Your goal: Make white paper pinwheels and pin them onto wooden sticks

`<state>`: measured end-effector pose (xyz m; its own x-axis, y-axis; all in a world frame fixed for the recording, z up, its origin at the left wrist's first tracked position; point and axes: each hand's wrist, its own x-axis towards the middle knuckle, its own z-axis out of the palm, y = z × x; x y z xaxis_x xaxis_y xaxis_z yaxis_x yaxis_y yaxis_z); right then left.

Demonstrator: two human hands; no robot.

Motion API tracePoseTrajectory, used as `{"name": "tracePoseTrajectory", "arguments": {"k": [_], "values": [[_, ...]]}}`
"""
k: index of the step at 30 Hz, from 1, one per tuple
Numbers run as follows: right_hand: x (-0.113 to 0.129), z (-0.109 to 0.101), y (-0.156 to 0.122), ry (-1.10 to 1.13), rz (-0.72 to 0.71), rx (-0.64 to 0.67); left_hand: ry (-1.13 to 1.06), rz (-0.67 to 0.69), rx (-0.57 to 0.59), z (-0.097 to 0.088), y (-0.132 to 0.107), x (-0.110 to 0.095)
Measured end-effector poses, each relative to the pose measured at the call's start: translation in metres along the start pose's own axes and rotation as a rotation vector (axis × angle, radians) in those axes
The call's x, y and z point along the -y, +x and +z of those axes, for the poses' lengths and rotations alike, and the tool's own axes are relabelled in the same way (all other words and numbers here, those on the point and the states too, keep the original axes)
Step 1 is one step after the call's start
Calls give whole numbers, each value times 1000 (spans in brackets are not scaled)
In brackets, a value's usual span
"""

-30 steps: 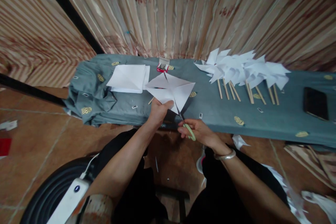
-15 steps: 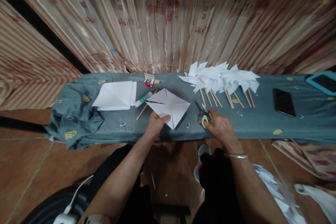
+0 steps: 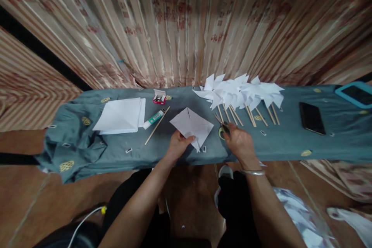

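Observation:
My left hand [image 3: 178, 144] pinches the near corner of a creased white paper square [image 3: 192, 124] that lies on the grey-blue cloth of the bench [image 3: 279, 143]. My right hand [image 3: 238, 142] rests on the cloth just right of the paper, fingers curled over the green-handled scissors [image 3: 222, 130], whose blades point away from me. A silver bangle sits on that wrist.
A stack of white paper [image 3: 120, 115], a glue stick [image 3: 153, 119], a wooden stick [image 3: 157, 125] and a small red box [image 3: 159, 97] lie to the left. Several paper pinwheels on sticks [image 3: 241, 95] lie behind. A black phone [image 3: 312, 118] and a teal-cased tablet [image 3: 354, 93] are right. Striped curtain behind.
My right hand has carried the scissors away from the paper and down onto the cloth to the right. The paper has been lowered flat onto the bench, my left hand still on it.

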<state>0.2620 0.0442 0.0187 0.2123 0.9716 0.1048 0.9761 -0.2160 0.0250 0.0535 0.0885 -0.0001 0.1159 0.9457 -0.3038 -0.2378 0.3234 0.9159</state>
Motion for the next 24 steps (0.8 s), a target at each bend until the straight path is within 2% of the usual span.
{"name": "tracePoseTrajectory", "arguments": {"k": [6,9,11,13,16,18,20,24], "values": [[-1,-5,0,57,-30,-76,187,82,72,-28,-7,-12],[7,-6,3,153,-44,-82,333,158,-8,-49,-7,-18],[15,-4,6,228,-78,-115,491,270,-85,-61,-5,-21],[24,2,9,297,-131,-156,713,449,-107,-70,-3,-21],[37,15,13,370,-234,-220,976,722,-35,-73,0,-18],[45,22,16,401,-308,-243,1088,814,47,-71,2,-15],[53,28,17,423,-374,-245,1167,826,96,-68,2,-13],[64,35,16,450,-445,-238,1189,810,82,-71,3,-14]]}}
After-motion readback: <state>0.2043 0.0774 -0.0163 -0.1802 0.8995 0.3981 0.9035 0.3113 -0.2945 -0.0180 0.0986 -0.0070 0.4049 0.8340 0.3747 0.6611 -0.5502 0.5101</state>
